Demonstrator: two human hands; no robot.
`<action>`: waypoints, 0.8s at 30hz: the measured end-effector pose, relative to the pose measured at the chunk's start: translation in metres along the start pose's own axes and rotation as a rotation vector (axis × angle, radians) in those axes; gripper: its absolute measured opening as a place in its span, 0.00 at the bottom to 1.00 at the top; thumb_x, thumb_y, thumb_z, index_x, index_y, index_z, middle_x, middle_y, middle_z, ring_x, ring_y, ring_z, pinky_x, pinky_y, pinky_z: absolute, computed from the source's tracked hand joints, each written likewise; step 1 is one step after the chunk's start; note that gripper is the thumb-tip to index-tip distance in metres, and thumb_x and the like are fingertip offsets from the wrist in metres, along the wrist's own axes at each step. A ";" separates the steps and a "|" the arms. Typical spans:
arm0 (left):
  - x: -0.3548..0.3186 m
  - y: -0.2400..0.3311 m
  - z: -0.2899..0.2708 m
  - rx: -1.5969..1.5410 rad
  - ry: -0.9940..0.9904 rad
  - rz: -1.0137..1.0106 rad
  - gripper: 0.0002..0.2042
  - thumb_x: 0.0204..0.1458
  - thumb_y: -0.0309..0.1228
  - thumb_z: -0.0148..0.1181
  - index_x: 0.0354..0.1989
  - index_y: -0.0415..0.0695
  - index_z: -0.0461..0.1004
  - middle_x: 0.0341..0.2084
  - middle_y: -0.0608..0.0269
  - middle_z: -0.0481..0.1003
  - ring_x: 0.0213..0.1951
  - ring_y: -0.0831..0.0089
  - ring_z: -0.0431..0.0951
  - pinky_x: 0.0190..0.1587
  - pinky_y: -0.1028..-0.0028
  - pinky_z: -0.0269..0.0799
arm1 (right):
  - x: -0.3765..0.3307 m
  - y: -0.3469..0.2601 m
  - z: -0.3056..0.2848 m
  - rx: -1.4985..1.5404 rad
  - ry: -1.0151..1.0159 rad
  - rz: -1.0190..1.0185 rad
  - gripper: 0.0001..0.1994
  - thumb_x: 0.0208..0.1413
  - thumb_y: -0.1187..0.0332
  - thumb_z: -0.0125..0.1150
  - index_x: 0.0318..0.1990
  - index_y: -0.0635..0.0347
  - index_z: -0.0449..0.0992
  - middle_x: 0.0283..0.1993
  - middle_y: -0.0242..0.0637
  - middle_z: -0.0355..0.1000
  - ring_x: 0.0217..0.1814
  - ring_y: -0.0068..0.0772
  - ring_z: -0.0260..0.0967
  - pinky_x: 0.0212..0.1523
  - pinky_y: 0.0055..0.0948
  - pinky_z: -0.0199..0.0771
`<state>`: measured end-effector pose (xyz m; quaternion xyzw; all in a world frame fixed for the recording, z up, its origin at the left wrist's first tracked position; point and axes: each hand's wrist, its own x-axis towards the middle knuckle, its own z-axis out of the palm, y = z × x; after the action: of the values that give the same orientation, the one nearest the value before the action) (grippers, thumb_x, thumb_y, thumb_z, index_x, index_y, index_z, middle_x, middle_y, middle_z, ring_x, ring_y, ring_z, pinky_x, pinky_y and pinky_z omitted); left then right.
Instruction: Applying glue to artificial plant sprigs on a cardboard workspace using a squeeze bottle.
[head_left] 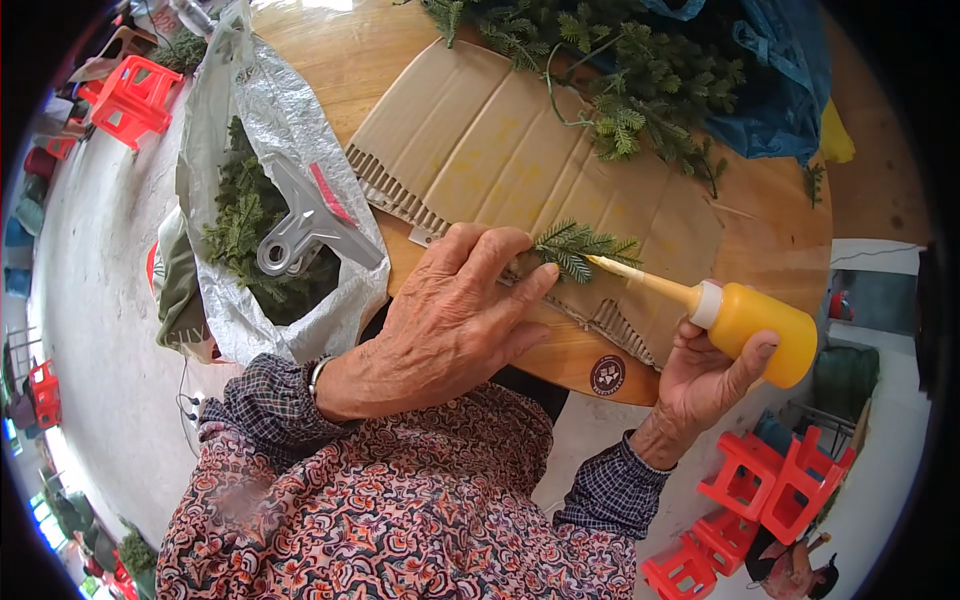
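The round wooden table (770,235) is filling the upper half of the view, from 10 o'clock to 3 o'clock. A sheet of corrugated cardboard (500,140) is lying flat on it at centre, its ribbed edge facing the person. A woven plastic sack (250,110) is hanging open at 9 o'clock, holding green sprigs and a grey plastic clamp (310,225). A blue plastic bag (780,80) is sitting at 1 o'clock, with a pile of artificial fir branches (640,95) spilling from it onto the cardboard. Red plastic stools (770,490) are standing on the floor at 4 o'clock and 10 o'clock.

The left hand (450,320) is pressing palm-down on the cardboard edge, its fingertips pinching the stem of a small fir sprig (580,248) just right of centre. The right hand (705,380), at 3 o'clock, is wrapping around an orange squeeze bottle (765,325). The bottle's long nozzle (640,280) is touching the sprig's base. The hands are working apart, joined only through nozzle and sprig.
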<state>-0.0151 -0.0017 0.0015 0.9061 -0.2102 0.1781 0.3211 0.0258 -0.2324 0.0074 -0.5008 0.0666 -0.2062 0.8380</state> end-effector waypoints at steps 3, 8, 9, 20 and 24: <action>0.000 0.000 0.000 0.003 -0.002 0.000 0.22 0.39 0.31 0.64 0.46 0.42 0.71 0.46 0.56 0.63 0.41 0.61 0.66 0.43 0.67 0.66 | 0.001 0.000 -0.001 -0.004 0.003 0.003 0.26 0.53 0.51 0.60 0.52 0.61 0.67 0.41 0.48 0.74 0.25 0.31 0.73 0.19 0.21 0.73; -0.001 0.000 0.000 0.007 -0.014 -0.011 0.22 0.39 0.31 0.64 0.46 0.43 0.71 0.46 0.56 0.64 0.41 0.61 0.66 0.43 0.67 0.66 | 0.003 -0.003 -0.007 -0.011 -0.005 0.018 0.25 0.53 0.51 0.61 0.51 0.59 0.68 0.40 0.47 0.75 0.23 0.30 0.73 0.19 0.20 0.73; -0.001 0.000 0.000 0.006 -0.020 -0.015 0.22 0.39 0.31 0.64 0.46 0.43 0.71 0.46 0.56 0.64 0.41 0.60 0.66 0.43 0.66 0.66 | 0.003 -0.003 -0.008 -0.014 -0.009 0.023 0.25 0.53 0.50 0.61 0.51 0.59 0.68 0.39 0.47 0.75 0.22 0.30 0.73 0.18 0.19 0.72; 0.000 0.001 -0.003 0.010 -0.042 -0.003 0.22 0.40 0.30 0.64 0.47 0.43 0.71 0.47 0.55 0.64 0.41 0.60 0.66 0.44 0.66 0.67 | 0.006 -0.007 -0.018 -0.046 0.020 0.025 0.26 0.51 0.48 0.62 0.49 0.59 0.69 0.38 0.48 0.76 0.19 0.30 0.72 0.17 0.19 0.71; 0.000 0.001 -0.003 0.019 -0.036 0.003 0.21 0.41 0.30 0.64 0.47 0.43 0.71 0.47 0.55 0.64 0.41 0.60 0.66 0.44 0.66 0.67 | 0.005 -0.007 -0.022 -0.059 0.028 0.029 0.26 0.50 0.48 0.62 0.48 0.59 0.69 0.36 0.47 0.76 0.18 0.30 0.71 0.17 0.19 0.70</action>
<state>-0.0157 -0.0006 0.0039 0.9118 -0.2155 0.1643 0.3085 0.0214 -0.2554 0.0034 -0.5215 0.0916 -0.1990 0.8246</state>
